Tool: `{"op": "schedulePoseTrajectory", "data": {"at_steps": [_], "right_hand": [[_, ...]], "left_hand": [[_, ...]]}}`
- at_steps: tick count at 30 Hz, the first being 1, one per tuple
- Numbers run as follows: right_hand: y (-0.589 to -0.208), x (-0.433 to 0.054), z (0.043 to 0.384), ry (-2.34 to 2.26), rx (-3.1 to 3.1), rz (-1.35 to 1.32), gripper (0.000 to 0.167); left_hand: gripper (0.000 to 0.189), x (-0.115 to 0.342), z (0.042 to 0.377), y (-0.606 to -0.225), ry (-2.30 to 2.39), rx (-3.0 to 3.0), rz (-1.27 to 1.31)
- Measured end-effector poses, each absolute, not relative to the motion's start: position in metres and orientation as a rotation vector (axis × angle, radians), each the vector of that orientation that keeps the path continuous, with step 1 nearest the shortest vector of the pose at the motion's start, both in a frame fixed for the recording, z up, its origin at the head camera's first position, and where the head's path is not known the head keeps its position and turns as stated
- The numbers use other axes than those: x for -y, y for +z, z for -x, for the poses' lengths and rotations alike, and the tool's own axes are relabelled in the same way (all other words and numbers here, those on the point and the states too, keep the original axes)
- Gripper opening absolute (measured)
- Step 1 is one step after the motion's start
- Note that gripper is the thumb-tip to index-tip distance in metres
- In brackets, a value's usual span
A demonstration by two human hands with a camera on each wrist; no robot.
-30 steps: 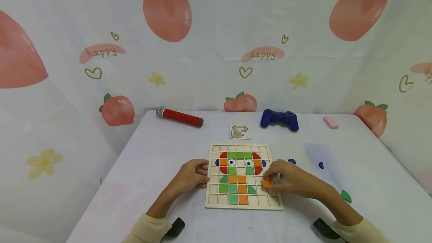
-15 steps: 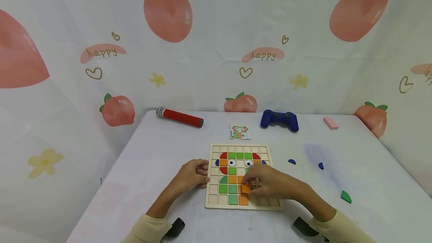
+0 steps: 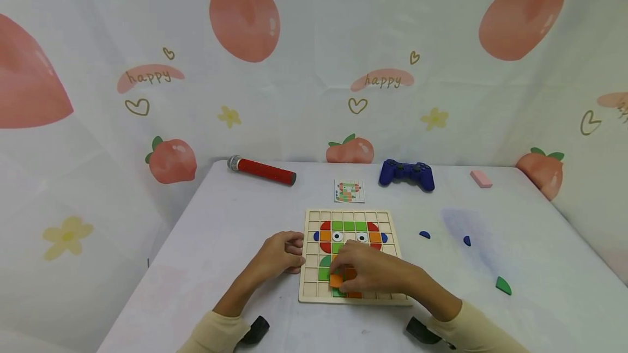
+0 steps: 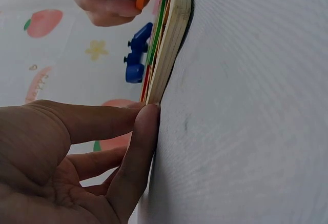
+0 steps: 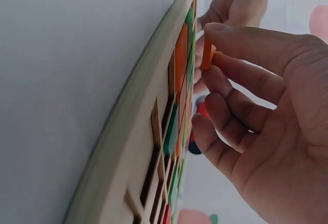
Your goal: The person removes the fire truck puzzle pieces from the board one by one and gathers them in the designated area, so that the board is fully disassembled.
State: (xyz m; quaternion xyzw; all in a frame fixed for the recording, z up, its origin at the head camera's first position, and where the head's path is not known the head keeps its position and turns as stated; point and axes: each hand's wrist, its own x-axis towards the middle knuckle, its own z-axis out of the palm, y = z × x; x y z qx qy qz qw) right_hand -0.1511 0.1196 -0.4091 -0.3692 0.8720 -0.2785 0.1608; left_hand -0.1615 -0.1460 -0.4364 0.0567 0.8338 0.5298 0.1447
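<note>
My right hand [image 3: 375, 268] pinches an orange square tile [image 3: 336, 280] between thumb and fingertips, over the lower left part of a wooden grid board [image 3: 402, 301]. In the right wrist view the orange tile [image 5: 207, 55] stands on edge, just above the board's surface. At the board's left edge, my left hand [image 3: 278, 253] grips the rim; the left wrist view shows the thumb [image 4: 146, 126] and a finger meeting there. Red, green, orange and blue pieces and two eye pieces fill some cells. The right hand hides several cells in the lower middle.
Behind the board lies a patterned card [image 3: 349, 191]. Two blue half-round pieces [image 3: 424, 235] and a green quarter-round piece [image 3: 502, 285] lie to its right. Farther back are a red microphone [image 3: 262, 170], a blue game controller [image 3: 406, 174] and a pink block [image 3: 481, 178].
My right hand has moved left across the board, carrying the orange tile from the right-hand columns to the lower left part. The left hand stays at the board's left edge.
</note>
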Motion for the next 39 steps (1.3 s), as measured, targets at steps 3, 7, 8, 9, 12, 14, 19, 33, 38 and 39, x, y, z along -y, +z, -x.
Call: {"op": "schedulePoseTrajectory", "data": {"at_steps": [3, 7, 8, 9, 12, 14, 19, 33, 38, 39], "right_hand": [[-0.409, -0.113, 0.15, -0.788, -2.481, 1.062, 0.025], [-0.409, -0.105, 0.149, -0.75, -2.482, 1.095, 0.026], [-0.41, -0.103, 0.149, -0.742, -2.484, 1.101, 0.026], [-0.41, -0.102, 0.149, -0.735, -2.484, 1.105, 0.026], [-0.411, -0.099, 0.149, -0.724, -2.484, 1.114, 0.027], [-0.412, -0.098, 0.149, -0.721, -2.481, 1.111, 0.027], [-0.414, -0.096, 0.149, -0.707, -2.483, 1.1, 0.028], [-0.412, -0.093, 0.148, -0.696, -2.465, 1.118, 0.024], [-0.414, -0.094, 0.147, -0.709, -2.462, 1.122, 0.024], [-0.414, -0.094, 0.146, -0.713, -2.459, 1.121, 0.024]], "left_hand": [[0.058, 0.146, 0.162, -0.437, 1.535, -2.395, -0.169], [0.058, 0.147, 0.163, -0.439, 1.548, -2.385, -0.174], [0.058, 0.147, 0.163, -0.439, 1.552, -2.382, -0.174], [0.058, 0.147, 0.164, -0.439, 1.557, -2.378, -0.175], [0.058, 0.147, 0.164, -0.439, 1.567, -2.366, -0.175], [0.058, 0.147, 0.164, -0.439, 1.567, -2.361, -0.176], [0.058, 0.147, 0.165, -0.438, 1.555, -2.366, -0.176], [0.057, 0.147, 0.165, -0.438, 1.556, -2.371, -0.178], [0.057, 0.147, 0.164, -0.439, 1.548, -2.374, -0.174], [0.057, 0.147, 0.164, -0.438, 1.549, -2.373, -0.172]]}}
